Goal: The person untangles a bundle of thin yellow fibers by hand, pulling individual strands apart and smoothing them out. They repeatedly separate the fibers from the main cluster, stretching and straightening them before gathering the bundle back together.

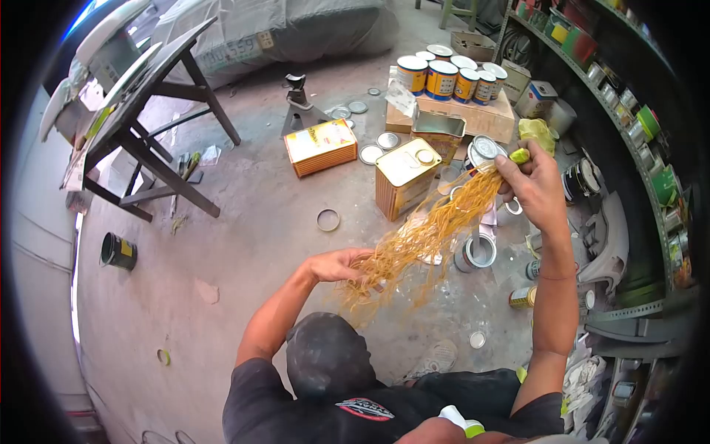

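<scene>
A long, loose bundle of yellow-orange strands (436, 218) stretches slantwise between my two hands, above the floor. My right hand (536, 185) is raised and closed around the bundle's upper end, where a bright yellow-green bound tip (520, 156) sticks out by the fingers. Lower down, my left hand (340, 265) has its fingers in the frayed end, which partly hides them. Behind the strands stands an upright rectangular tin (399, 185) with a cream top. Below them sits an open round can (481, 253).
Several blue-and-yellow cans (442, 80) stand on a cardboard box (488, 118). Another rectangular tin (320, 148) lies near a metal stand (299, 107). Loaded shelves (636, 126) line the right, a dark table (163, 96) the left. A black can (118, 251) and lids lie about.
</scene>
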Motion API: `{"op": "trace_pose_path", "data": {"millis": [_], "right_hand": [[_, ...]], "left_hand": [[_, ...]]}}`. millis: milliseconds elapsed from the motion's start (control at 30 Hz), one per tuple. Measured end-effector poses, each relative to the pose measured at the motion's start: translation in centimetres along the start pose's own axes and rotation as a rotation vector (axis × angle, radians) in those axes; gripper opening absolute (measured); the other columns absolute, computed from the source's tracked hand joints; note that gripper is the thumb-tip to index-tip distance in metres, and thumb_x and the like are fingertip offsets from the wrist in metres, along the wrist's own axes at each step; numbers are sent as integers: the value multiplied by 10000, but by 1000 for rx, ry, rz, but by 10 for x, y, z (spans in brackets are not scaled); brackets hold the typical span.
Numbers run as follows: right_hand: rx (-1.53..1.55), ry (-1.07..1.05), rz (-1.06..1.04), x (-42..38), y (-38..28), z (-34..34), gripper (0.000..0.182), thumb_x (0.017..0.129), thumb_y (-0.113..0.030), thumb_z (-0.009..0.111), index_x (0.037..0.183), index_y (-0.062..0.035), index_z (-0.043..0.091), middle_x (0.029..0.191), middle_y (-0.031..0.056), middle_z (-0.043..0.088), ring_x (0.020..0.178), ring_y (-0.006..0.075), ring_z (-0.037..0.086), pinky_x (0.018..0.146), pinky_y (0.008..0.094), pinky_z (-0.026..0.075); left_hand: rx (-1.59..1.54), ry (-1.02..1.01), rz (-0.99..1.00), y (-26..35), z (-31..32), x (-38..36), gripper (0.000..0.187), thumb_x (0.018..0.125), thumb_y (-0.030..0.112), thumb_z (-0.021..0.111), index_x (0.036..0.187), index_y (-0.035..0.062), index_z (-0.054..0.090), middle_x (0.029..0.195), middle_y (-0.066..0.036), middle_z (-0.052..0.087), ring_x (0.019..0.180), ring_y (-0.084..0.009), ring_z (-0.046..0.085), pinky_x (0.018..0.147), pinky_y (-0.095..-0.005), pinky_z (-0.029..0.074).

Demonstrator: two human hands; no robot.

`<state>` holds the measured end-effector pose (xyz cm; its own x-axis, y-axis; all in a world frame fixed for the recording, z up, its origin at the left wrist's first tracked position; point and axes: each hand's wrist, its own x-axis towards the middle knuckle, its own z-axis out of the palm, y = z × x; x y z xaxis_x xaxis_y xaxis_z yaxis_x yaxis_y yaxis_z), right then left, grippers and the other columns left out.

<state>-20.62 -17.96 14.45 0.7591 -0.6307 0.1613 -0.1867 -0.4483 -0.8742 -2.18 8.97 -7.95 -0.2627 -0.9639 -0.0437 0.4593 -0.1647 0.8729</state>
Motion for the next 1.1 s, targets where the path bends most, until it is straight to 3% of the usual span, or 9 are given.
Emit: {"op": "trace_pose_path", "data": {"millis": [100,233,300,433,667,767,967,1033,1100], "right_hand": [[-61,-78,6,-1,13,19,213,901,-151,632,975,13,519,681,58,603,530,100,595,473,245,485],[-129,-232,-149,-2,-11,57,179,884,-127,631,961,6,541,679,69,599,567,97,599,497,273,460],[-271,-258,-167,2,-31,78,205,862,-127,650,984,6,553,716,134,628,584,187,636,548,322,483],[-359,-463,-308,14,-37,131,277,827,-163,689,1023,-6,574,804,233,659,719,400,649,662,417,509],[-55,-432,-169,6,-24,163,326,807,-169,732,1035,35,621,810,158,684,726,232,668,660,340,517],[102,-353,-98,-3,-5,159,276,845,-148,704,1054,19,636,794,73,681,711,118,614,644,287,498],[76,87,-193,24,48,191,245,886,-146,647,1079,-3,598,769,101,661,669,180,605,637,293,480],[150,30,-167,39,59,186,244,885,-157,644,1070,-7,593,746,114,645,670,209,603,644,311,472],[66,-520,-255,32,45,179,226,874,-161,655,1009,7,583,766,114,650,708,194,599,660,314,460]], "left_hand": [[-301,593,-102,-76,-34,-59,442,919,141,610,1327,32,479,1250,-93,592,1091,-244,593,963,-363,473],[764,1273,-395,-201,-95,-164,271,895,162,597,1121,18,631,985,-73,679,923,-209,662,776,-344,531],[841,1709,-364,-175,-81,-176,243,882,161,585,1052,8,666,893,-74,683,871,-174,662,745,-311,524],[430,1359,283,-9,-4,-108,190,866,106,667,1017,-9,677,838,-71,686,787,-127,646,726,-258,503],[656,1126,710,64,43,17,206,876,138,710,1020,7,644,905,-25,655,770,-83,602,694,-224,491],[143,846,559,63,33,11,182,891,101,684,1022,-1,611,890,-21,634,790,-101,607,728,-241,504],[427,534,271,25,24,-19,158,932,178,636,977,33,593,887,-6,599,779,-89,546,706,-247,461],[614,367,258,8,25,-43,173,939,191,623,1000,33,586,892,-15,603,787,-100,553,721,-256,465],[271,817,293,-2,22,-69,252,942,214,612,1112,30,587,920,-41,626,802,-128,569,748,-274,469]]}}
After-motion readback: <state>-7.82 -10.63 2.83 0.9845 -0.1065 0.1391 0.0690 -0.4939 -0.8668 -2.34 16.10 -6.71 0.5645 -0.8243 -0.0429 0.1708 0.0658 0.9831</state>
